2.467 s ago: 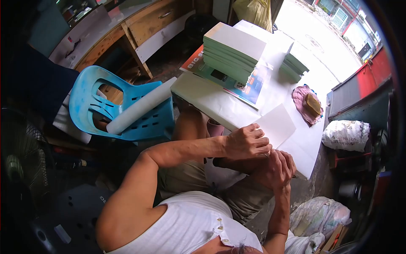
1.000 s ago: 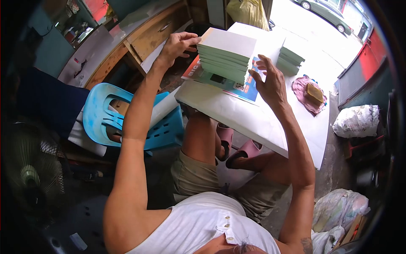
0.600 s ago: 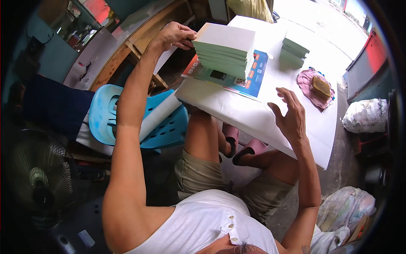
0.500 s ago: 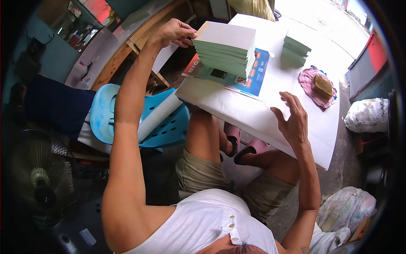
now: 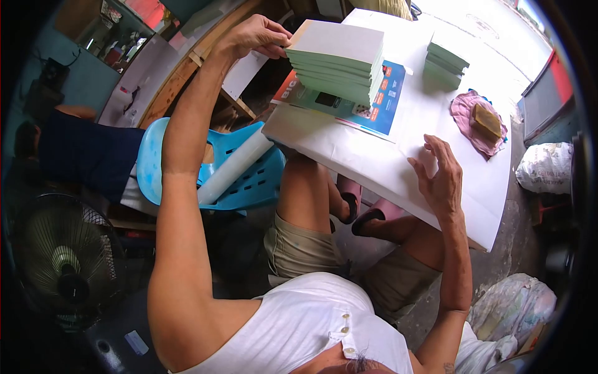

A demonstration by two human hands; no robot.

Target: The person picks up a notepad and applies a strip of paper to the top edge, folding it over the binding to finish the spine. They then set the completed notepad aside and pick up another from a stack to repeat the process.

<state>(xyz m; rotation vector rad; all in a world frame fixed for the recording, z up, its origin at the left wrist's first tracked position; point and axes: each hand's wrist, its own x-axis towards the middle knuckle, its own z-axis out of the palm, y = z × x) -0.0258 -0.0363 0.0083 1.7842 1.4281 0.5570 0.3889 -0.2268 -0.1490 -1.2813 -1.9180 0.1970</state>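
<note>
The left hand (image 5: 258, 38) pinches the paper stack (image 5: 337, 59) at its left corner; the right hand (image 5: 443, 177), thumb and fingertips parted, hovers over the bench (image 5: 336, 138).

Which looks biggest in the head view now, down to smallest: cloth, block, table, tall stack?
1. table
2. tall stack
3. cloth
4. block

This ranks apparent size only; the block partly covers the cloth.
</note>
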